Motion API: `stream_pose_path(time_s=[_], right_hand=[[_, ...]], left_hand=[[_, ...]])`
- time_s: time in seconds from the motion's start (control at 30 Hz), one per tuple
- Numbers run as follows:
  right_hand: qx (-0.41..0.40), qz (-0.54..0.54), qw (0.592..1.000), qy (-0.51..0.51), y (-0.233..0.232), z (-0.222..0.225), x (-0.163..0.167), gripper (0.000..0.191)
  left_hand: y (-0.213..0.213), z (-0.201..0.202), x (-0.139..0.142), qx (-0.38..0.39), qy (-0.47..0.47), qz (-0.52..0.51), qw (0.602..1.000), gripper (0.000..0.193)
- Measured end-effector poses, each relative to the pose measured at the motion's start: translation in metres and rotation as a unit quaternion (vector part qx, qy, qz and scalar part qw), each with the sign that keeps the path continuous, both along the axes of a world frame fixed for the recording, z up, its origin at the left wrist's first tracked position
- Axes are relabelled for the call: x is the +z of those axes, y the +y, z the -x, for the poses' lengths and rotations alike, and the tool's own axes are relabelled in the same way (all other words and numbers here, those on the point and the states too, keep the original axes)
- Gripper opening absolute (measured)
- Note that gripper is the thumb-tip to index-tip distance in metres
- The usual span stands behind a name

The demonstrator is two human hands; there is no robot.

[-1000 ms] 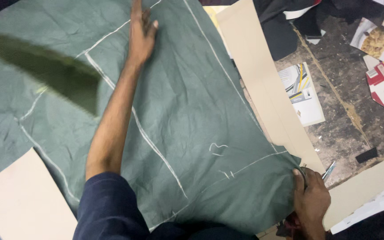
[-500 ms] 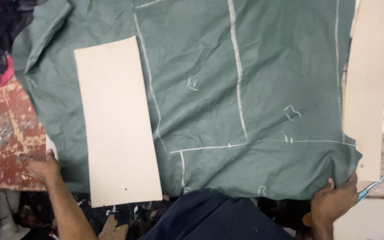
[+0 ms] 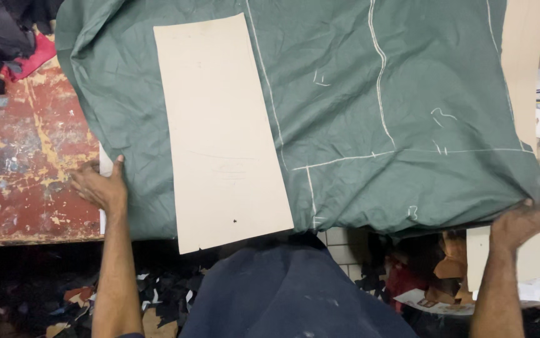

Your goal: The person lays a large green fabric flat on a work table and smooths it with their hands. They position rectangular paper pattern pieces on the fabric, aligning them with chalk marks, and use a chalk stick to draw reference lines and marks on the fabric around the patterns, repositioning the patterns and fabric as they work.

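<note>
Cloth (image 3: 357, 94), green and chalk-marked, is gripped at lower right by the right hand (image 3: 523, 219), fingers seemingly clenched on its corner. At lower left its edge is pressed by the left hand (image 3: 101, 186), fingers spread, likely flattening it. Card (image 3: 223, 125) is laid upon it, centre-left.

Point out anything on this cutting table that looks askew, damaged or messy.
The green cloth lies rumpled along its left edge, by the left hand. The pale card template sits tilted against the chalk lines and overhangs the table's near edge. The red tabletop has badly worn, flaking paint. Fabric scraps litter the floor.
</note>
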State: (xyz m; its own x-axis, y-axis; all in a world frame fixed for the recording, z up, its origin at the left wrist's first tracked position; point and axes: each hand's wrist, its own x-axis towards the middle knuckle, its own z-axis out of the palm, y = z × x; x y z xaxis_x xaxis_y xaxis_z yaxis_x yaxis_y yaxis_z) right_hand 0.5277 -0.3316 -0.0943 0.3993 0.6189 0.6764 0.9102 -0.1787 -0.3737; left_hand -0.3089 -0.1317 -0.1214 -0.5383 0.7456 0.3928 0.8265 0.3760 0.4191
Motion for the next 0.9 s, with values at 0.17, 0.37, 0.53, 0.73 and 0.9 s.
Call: stream_pose_path(time_s=[0.17, 0.37, 0.53, 0.73, 0.9], right_hand=[[-0.032, 0.024, 0.999, 0.006, 0.003, -0.023, 0.050, 0.038], [-0.157, 0.307, 0.934, -0.089, 0.085, -0.028, 0.075, 0.058], [-0.010, 0.313, 0.950, 0.004, 0.218, -0.034, 0.060, 0.050], [-0.105, 0.291, 0.951, -0.017, 0.366, -0.050, 0.036, 0.103], [-0.151, 0.258, 0.953, 0.042, 0.405, -0.041, 0.018, 0.077]], left_hand=[[0.010, 0.008, 0.000, -0.066, -0.018, 0.037, 0.997, 0.055], [0.084, 0.013, 0.001, -0.094, -0.019, 0.010, 0.995, 0.052], [0.159, 0.007, 0.006, -0.095, -0.024, -0.010, 0.995, 0.068], [0.246, 0.013, 0.019, -0.064, -0.300, -0.064, 0.950, 0.095], [0.296, 0.035, 0.026, -0.023, -0.382, 0.020, 0.924, 0.087]])
